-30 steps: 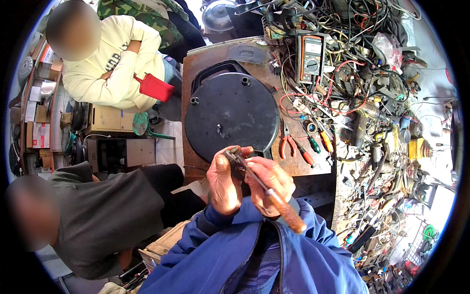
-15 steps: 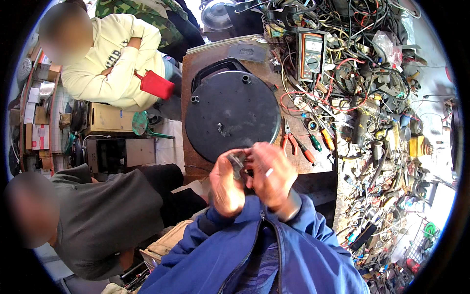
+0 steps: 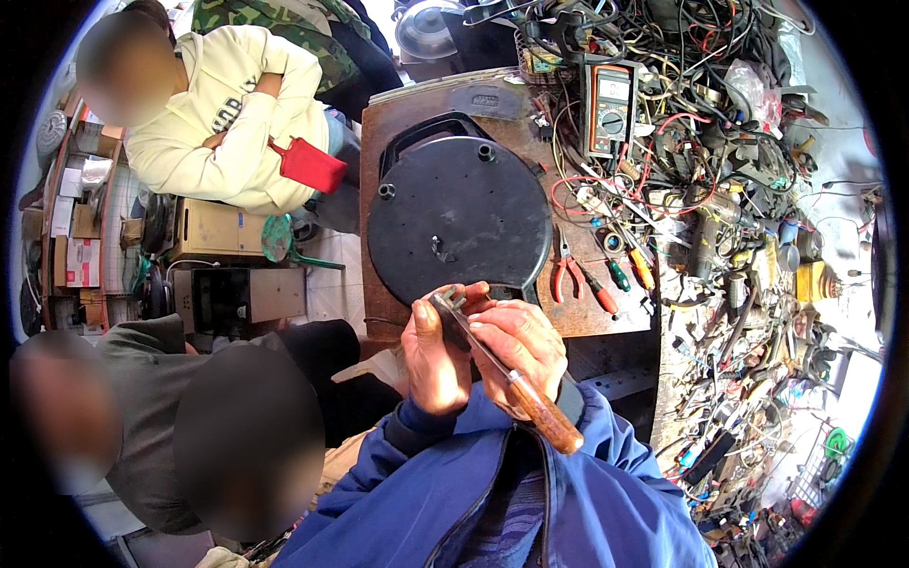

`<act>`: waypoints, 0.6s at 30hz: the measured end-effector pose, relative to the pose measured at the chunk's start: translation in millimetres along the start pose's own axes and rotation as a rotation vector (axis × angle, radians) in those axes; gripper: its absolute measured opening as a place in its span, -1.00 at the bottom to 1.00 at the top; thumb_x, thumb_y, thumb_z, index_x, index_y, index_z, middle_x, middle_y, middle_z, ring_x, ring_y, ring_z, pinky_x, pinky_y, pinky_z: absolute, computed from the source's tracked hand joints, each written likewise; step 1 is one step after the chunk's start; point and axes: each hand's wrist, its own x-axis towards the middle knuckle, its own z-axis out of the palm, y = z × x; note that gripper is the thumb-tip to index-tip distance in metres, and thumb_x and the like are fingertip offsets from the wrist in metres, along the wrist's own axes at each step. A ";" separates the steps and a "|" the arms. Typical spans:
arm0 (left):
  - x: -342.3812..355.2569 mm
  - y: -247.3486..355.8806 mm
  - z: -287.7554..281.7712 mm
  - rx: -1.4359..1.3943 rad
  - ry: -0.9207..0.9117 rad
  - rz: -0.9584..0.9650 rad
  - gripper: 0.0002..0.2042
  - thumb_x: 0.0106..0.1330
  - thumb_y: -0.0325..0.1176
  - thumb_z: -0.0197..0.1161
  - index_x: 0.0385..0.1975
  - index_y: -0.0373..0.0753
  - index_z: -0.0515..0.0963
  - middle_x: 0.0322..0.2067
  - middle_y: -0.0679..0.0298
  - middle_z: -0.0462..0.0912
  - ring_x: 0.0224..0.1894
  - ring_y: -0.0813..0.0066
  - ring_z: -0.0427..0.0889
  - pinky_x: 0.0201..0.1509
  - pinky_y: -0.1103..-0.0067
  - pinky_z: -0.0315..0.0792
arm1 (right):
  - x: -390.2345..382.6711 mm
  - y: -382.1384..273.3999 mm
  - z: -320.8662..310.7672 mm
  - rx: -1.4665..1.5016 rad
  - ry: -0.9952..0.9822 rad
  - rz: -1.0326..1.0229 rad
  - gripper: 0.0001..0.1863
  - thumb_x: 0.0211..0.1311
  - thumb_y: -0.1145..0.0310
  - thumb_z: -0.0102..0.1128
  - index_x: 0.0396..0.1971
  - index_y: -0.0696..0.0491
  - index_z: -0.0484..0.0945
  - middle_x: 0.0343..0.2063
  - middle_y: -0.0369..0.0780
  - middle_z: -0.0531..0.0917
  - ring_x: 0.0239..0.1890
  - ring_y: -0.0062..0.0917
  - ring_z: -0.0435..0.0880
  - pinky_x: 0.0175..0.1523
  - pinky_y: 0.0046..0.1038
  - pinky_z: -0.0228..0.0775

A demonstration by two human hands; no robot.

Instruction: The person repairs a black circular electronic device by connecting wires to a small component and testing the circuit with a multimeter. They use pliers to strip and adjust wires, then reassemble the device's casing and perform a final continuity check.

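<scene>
Worn table (image 3: 407, 106); right hand (image 3: 521, 343) gripping brown-handled tool (image 3: 545, 412)

Multimeter (image 3: 609, 109) beside a cable heap (image 3: 696, 52), red pouch (image 3: 312, 166) against a cream hoodie (image 3: 213, 156), white-and-red box (image 3: 82, 262).

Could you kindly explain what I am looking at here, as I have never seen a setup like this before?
Gladly. There is no machine: each grip is a person's bare hand. The pictures come from one wide fisheye camera worn on that person's head, looking down, so straight edges bend near the rim.

The left grip holds a small metal piece. The right grip holds a wooden-handled tool, its far end at that piece.

Beyond them, on the table, sits a round black unit, with pliers and screwdrivers to its right. Farther up are a meter and tangled cables. At the upper left, a person in a cream top has folded arms.
</scene>
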 end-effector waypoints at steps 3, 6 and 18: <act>-0.3 -1.1 -1.4 0.060 -0.001 0.039 -0.44 0.48 0.17 0.09 0.07 -0.31 0.46 0.03 -0.01 0.66 0.01 0.23 0.68 0.04 0.38 0.60 | -2.4 0.0 2.4 0.016 0.035 0.000 -0.66 -0.14 0.48 0.44 -0.25 0.20 0.66 -0.29 -0.09 0.73 -0.24 -0.20 0.76 -0.03 -0.20 0.65; 0.2 -3.9 -8.5 0.056 0.080 -0.058 -0.44 0.48 0.18 0.09 0.06 -0.28 0.47 0.04 0.02 0.67 0.01 0.28 0.67 -0.24 0.50 0.58 | -5.0 3.6 3.9 0.007 0.068 0.089 -0.65 -0.12 0.51 0.44 -0.23 0.22 0.65 -0.28 -0.08 0.73 -0.26 -0.18 0.76 -0.06 -0.21 0.66; -5.2 2.4 1.9 -0.026 -0.009 -0.052 -0.43 0.53 0.14 0.01 0.08 -0.36 0.46 0.07 -0.07 0.63 0.13 0.06 0.64 0.28 0.21 0.51 | -1.1 -3.2 0.7 0.064 0.060 0.063 -0.70 -0.13 0.56 0.44 -0.29 0.18 0.66 -0.32 -0.10 0.73 -0.31 -0.25 0.77 -0.19 -0.30 0.61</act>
